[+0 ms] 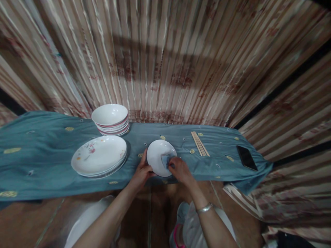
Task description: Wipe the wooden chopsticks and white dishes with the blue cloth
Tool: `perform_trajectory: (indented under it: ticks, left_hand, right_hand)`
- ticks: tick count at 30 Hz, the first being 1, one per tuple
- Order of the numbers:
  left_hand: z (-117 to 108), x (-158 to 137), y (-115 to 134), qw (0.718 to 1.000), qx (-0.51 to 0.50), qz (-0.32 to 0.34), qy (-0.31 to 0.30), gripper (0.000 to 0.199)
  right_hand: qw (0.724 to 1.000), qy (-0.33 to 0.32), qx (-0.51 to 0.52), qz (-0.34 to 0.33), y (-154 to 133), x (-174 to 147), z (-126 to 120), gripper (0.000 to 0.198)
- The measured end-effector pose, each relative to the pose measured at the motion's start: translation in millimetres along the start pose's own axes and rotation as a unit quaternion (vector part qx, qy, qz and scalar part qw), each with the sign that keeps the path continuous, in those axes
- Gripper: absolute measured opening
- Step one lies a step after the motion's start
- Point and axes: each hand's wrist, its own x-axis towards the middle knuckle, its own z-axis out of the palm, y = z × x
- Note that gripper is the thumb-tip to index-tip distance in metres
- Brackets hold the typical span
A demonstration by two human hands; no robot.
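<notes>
A small white round bowl or dish [156, 155] is at the front middle of the cloth-covered table. My left hand [143, 171] grips its left rim, the thumb over the near edge. Over the right part of the dish, my right hand [179, 169] pinches a bluish-grey cloth [166, 160] that lies against the inner surface. The cloth is slightly blurred, and its exact kind is hard to make out. To the left of my left hand lies a stack of oval white plates [103, 155] with a flower print.
Behind the plates stands a stack of white bowls [111, 115] with red bands. Several wooden chopsticks [200, 144] lie right of the dish, and a black phone [246, 157] sits near the right end of the blue-green tablecloth [51, 151]. A striped curtain [160, 62] hangs behind.
</notes>
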Motion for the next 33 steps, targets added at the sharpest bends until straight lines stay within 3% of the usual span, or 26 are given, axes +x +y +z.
perform_trajectory:
  ticks: [5,13,25,33]
  left_hand:
    - [0.5,-0.1,0.3,1.000,0.004,0.000,0.003,0.098]
    - [1.1,1.2,0.8,1.000,-0.017,-0.014,-0.008,0.100]
    - [-0.7,2.2,-1.2,0.998,-0.059,-0.015,0.002,0.096]
    - [-4.8,5.8,-3.4,0.999,-0.042,-0.009,-0.005,0.098]
  right_hand:
    - [0.995,0.084,-0.060,0.015,6.1,14.2,12.1,0.015]
    - [0.989,0.149,-0.014,-0.012,-2.9,35.2,33.4,0.038]
    - [0.981,0.052,0.122,-0.140,-42.6,32.6,31.6,0.042]
    - [0.966,-0.057,0.228,-0.110,-40.8,5.9,10.8,0.030]
